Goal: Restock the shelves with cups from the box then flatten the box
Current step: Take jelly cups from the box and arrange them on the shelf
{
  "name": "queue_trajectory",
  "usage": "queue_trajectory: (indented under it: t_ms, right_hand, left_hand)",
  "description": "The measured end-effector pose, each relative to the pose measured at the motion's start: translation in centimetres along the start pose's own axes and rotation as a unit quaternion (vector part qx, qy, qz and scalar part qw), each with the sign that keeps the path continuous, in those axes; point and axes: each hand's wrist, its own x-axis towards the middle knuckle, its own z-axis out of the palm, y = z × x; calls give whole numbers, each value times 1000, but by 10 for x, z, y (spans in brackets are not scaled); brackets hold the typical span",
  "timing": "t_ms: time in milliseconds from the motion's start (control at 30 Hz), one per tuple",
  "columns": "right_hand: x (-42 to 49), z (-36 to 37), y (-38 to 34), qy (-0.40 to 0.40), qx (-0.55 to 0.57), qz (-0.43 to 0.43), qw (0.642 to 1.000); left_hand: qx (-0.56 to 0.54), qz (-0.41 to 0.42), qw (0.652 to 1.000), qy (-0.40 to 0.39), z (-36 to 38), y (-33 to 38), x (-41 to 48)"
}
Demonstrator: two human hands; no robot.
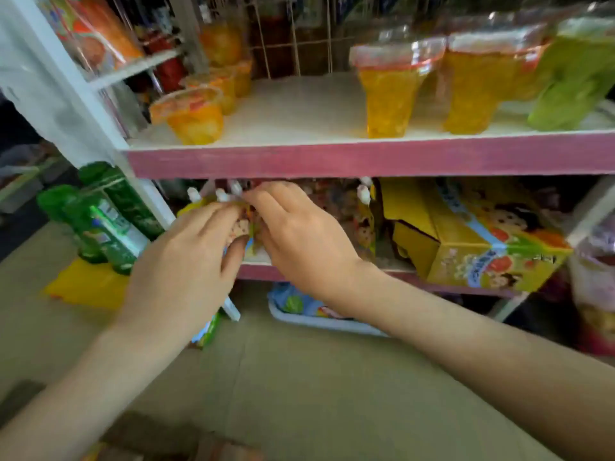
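Note:
Both my hands reach into the lower shelf (259, 257), under the pink-edged upper shelf (366, 158). My left hand (186, 261) and my right hand (299, 234) meet on colourful pouches with white spouts (244, 224); fingers of both curl around them. On the upper shelf, orange fruit cups (196, 118) stand in a row at the left and tall yellow jelly packs (389, 94) at the right. A yellow printed carton (482, 247) lies open on the lower shelf at the right. The picture is blurred by motion.
Green bottles (103, 211) stand on the floor left of the shelf post, on a yellow sheet (86, 284). A white tray (319, 317) with packets sits under the shelf. A green pack (575, 78) is at the upper right. Brown cardboard (173, 444) shows at the bottom.

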Motion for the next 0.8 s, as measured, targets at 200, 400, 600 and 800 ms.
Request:
queue_trajectory:
  t_ms: [200,400,600,800]
  right_hand:
    - [-52,47,-50,-105,108,-88,985]
    - [-65,95,-122,-152,202,-207,945]
    - [-66,137,-174,-243,247,-294,891]
    - [-82,156,-176,-363,188,-298,863]
  left_hand:
    - [-1,-80,984,-159,-13,-9,-135]
    - [33,-132,961,-241,-50,-31,-237]
    - [36,-140,937,-317,-44,-58,-297]
    - [-5,-110,943,-313,-10,-54,-310]
